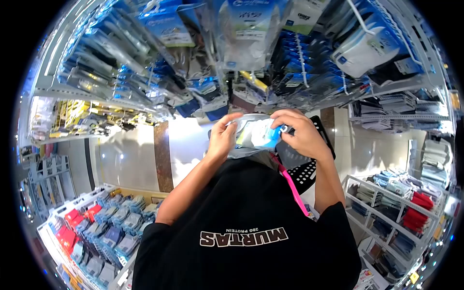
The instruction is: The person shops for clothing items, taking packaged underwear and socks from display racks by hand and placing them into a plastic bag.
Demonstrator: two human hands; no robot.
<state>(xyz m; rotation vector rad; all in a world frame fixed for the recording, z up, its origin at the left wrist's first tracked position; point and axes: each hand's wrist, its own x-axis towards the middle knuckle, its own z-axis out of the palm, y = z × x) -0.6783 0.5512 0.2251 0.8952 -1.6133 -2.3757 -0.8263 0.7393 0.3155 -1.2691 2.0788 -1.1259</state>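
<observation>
Between my two hands is a clear plastic package (247, 133) with a bright blue and white label end and something pale grey inside. My left hand (223, 137) pinches its left edge with thumb and fingers. At the blue end, my right hand (299, 134) grips it with bent fingers. Glare washes out the label, so its print and the exact contents cannot be read. The package is in front of my black T-shirt (246, 208), above a dark perforated basket (305, 175) that shows partly beside my right forearm.
Ahead, a rack holds hanging blue-topped packages (249, 36) on metal hooks (360, 19). Lower left is a bin of folded packs (113, 227). A white wire rack (382, 208) with folded goods stands at lower right. A pink strap (294, 191) hangs by my right side above the tiled floor (128, 157).
</observation>
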